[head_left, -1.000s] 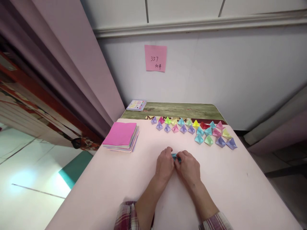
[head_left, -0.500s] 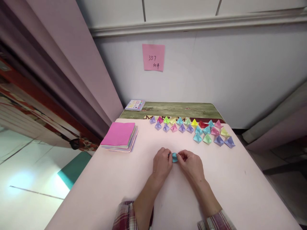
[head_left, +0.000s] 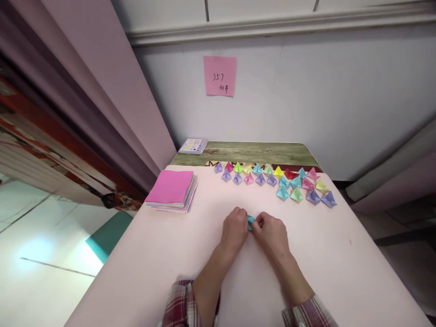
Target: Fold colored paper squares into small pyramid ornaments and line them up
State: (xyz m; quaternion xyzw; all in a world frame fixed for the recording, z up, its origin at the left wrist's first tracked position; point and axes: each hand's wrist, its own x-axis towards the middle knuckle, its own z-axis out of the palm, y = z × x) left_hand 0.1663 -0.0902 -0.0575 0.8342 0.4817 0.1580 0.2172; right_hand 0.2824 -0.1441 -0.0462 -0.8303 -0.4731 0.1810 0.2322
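A small piece of folded blue paper is pinched between my two hands above the middle of the table. My left hand grips its left side, with the fingers curled and partly covering it. On the other side, my right hand pinches the right edge between thumb and fingers. Much of the paper is hidden, so its exact folded form cannot be made out. Beyond the hands, several small folded paper boats stand in rows, in purple, pink, green, yellow, blue and red.
To the left lies a stack of coloured paper squares, pink on top. A pack with a printed cover rests at the far left corner of the pale table. A pink note hangs on the wall behind.
My left hand has shifted closer to my right and covers more of the blue paper. The whole view has tilted slightly; the rows of boats and the stack stay in place.
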